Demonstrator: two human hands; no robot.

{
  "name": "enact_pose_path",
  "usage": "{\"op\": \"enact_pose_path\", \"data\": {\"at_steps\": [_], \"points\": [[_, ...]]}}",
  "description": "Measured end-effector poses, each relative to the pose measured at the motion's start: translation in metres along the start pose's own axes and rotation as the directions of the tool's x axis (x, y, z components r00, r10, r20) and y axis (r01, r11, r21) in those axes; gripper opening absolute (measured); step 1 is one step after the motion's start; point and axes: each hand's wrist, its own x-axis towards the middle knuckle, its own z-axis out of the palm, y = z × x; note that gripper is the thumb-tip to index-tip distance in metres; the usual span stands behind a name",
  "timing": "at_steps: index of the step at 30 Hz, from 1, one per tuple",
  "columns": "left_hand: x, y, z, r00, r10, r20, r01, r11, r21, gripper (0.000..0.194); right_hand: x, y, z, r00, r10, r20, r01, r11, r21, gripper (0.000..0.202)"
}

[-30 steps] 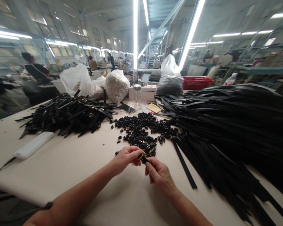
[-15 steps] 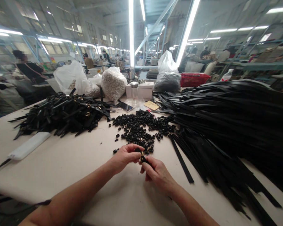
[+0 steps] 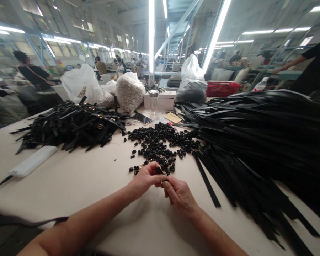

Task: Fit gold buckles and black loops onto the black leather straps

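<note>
Head view: left hand (image 3: 145, 177) and right hand (image 3: 179, 193) meet above the table (image 3: 77, 181), near the middle of its near edge. Fingertips of both are closed together on a small black piece with a gold-coloured fitting (image 3: 161, 173); what the piece is exactly cannot be told at this size. Left hand pinches it from the left, right hand from below and right. Just beyond the hands, touching range: loose pile of small black loops (image 3: 160, 142), mid-table. Left half of table: heap of short black straps with gold buckles (image 3: 69, 126); near the left edge, a white flat bar (image 3: 33, 160). Right half to the right edge: large stack of long black straps (image 3: 261, 135), one single strap (image 3: 206, 179) lying apart beside the right hand. Far edge: white box (image 3: 161, 100), clear jar (image 3: 154, 101), filled plastic bags (image 3: 129, 90).
</note>
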Motion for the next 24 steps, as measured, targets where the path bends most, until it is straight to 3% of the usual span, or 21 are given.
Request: {"op": "enact_pose_path", "data": {"at_steps": [7, 12, 17, 24], "points": [[-0.004, 0.003, 0.000, 0.997, 0.000, 0.081, -0.004, 0.999, 0.053, 0.025, 0.000, -0.006, -0.006, 0.996, -0.027, -0.079, 0.020, 0.995, -0.094, 0.036], [-0.003, 0.007, 0.004, 1.000, -0.008, 0.016, 0.007, 0.996, 0.089, 0.032, 0.000, -0.008, -0.006, 0.992, -0.089, -0.092, 0.074, 0.985, -0.158, 0.033], [0.004, 0.005, -0.009, 0.998, 0.014, -0.054, -0.008, 0.995, 0.104, 0.030, 0.001, -0.006, -0.010, 0.997, -0.051, -0.055, 0.038, 0.975, -0.221, 0.025], [0.006, 0.000, -0.010, 0.996, -0.066, -0.064, 0.062, 0.996, -0.062, 0.028, 0.001, -0.005, -0.009, 0.995, -0.059, -0.077, 0.037, 0.964, -0.264, 0.025]]}}
